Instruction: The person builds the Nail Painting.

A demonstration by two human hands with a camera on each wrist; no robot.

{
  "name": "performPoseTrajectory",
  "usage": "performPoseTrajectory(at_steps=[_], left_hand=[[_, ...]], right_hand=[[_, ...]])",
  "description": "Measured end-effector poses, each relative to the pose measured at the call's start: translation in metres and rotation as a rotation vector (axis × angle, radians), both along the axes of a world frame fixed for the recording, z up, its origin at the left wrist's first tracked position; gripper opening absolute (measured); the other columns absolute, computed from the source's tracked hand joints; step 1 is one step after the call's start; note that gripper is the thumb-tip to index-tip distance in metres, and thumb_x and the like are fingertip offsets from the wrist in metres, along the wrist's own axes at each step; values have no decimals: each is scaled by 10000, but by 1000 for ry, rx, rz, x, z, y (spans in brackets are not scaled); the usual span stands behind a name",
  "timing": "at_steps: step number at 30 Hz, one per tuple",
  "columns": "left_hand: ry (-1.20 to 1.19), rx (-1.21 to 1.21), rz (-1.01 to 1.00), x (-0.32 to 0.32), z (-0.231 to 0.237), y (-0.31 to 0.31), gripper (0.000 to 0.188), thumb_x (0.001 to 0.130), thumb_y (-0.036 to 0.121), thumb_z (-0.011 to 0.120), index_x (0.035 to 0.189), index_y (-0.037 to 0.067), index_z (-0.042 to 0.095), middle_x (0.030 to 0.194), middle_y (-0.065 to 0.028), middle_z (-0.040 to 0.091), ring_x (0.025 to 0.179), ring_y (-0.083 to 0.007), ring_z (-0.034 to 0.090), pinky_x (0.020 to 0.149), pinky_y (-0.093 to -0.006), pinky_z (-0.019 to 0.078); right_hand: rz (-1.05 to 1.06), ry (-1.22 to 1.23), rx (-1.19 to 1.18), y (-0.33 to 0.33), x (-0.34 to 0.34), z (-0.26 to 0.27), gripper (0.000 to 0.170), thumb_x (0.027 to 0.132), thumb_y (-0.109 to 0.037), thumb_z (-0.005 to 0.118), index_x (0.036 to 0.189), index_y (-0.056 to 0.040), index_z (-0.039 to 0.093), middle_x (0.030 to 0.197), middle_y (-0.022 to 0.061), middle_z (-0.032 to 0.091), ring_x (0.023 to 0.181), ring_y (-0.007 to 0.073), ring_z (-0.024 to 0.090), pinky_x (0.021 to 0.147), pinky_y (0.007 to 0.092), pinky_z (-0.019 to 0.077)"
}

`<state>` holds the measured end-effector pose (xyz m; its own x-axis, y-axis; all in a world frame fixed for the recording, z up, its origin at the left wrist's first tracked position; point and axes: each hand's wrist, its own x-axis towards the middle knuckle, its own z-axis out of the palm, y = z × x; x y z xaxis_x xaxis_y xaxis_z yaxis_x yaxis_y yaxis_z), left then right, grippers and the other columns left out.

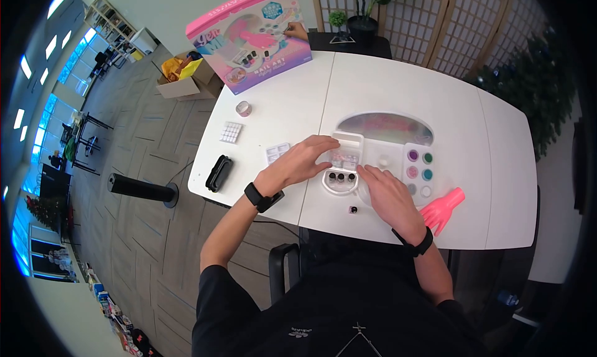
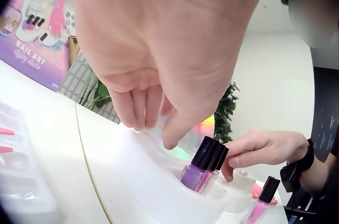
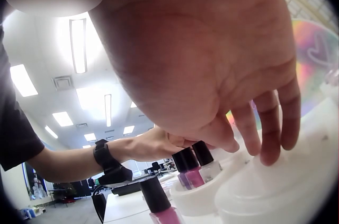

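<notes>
On the white nail station, a small white compartment case with pale pieces inside stands behind a holder with several nail polish bottles. My left hand is at the case's left side, fingers slightly bent, thumb apart at its near edge. My right hand lies at the right, fingertips near the case's right corner, fingers loosely extended over the white base in the right wrist view. Black caps and purple and pink polish show beneath my left hand. A single pink polish bottle stands in front of the holder.
An arched mirror rises at the station's back. Colour pots and a pink plastic hand are on the right. Left lie a white tray, a gridded white block, a jar and a black case.
</notes>
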<state>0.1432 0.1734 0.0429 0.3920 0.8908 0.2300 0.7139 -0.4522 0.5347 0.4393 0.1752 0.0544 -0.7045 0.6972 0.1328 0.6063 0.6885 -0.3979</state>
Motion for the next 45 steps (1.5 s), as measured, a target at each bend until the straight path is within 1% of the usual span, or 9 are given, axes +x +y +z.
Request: performPoseTrajectory(at_steps=[2, 5, 11, 20, 30, 36, 39, 40, 45], left_hand=[[56, 36, -15, -3, 1, -1, 554, 927, 143, 860, 1440, 39, 678, 1424, -191, 681, 1259, -400, 676, 1087, -464, 576], [39, -135, 53, 0, 6, -6, 609, 930, 186, 876, 1486, 57, 662, 1447, -139, 632, 1311, -368, 648, 1100, -460, 564], [-21, -203, 102, 6, 4, -13, 600, 935, 186, 873, 1470, 38, 646, 1545, -147, 535, 1194, -385, 699, 1045, -460, 591], [-142, -299, 155, 10, -5, -20, 640, 940, 133, 862, 1524, 50, 613, 1589, -108, 516, 1180, -271, 708, 1054, -413, 601], [-196, -255, 238, 18, -13, -40, 601, 983, 132, 818, 1522, -31, 607, 1667, -143, 517, 1246, -301, 706, 1091, -428, 580], [-12, 81, 449, -17, -7, -77, 446, 1011, 160, 763, 1417, 3, 669, 1470, -172, 641, 1249, -369, 657, 1101, -462, 532], [188, -79, 607, -35, -2, -100, 391, 968, 123, 780, 1332, 16, 687, 1275, -179, 679, 1188, -358, 645, 1028, -470, 537], [205, -2, 611, -40, -7, -105, 309, 964, 136, 788, 1244, 24, 720, 1171, -155, 700, 1076, -352, 649, 951, -472, 542], [175, -50, 643, -47, -14, -103, 179, 960, 128, 794, 1098, 17, 767, 1028, -131, 718, 1021, -353, 668, 929, -480, 540]], right_hand=[[2, -3, 4, 0, -1, 1, 536, 943, 45, 574, 1472, -2, 649, 1372, 173, 711, 1087, 385, 713, 961, 463, 600], [6, -11, 3, 1, -2, 2, 527, 943, 41, 576, 1463, 0, 653, 1356, 172, 714, 1077, 384, 719, 954, 465, 602], [20, -29, 26, 2, -2, 0, 531, 936, 41, 579, 1460, 3, 652, 1354, 175, 714, 1077, 385, 722, 947, 469, 602], [46, -80, 49, 1, 2, -1, 582, 919, 52, 577, 1494, -14, 642, 1398, 165, 703, 1081, 374, 728, 925, 466, 592], [53, -68, 51, 2, 4, -1, 560, 936, 56, 562, 1478, -42, 665, 1415, 161, 712, 1071, 378, 749, 893, 475, 598], [68, 11, 83, 2, 6, -8, 532, 932, 52, 570, 1450, -25, 663, 1347, 159, 724, 1054, 370, 758, 878, 493, 595], [29, 73, -23, -2, 2, 5, 471, 974, 41, 567, 1429, -24, 664, 1318, 162, 723, 1032, 404, 755, 882, 503, 604], [12, 96, -76, -4, 0, 12, 444, 991, 34, 567, 1420, -25, 665, 1305, 163, 723, 1022, 415, 754, 882, 506, 607], [-1, 186, -139, -9, -3, 27, 320, 1064, -48, 597, 1370, -36, 686, 1233, 164, 722, 973, 421, 748, 857, 503, 607]])
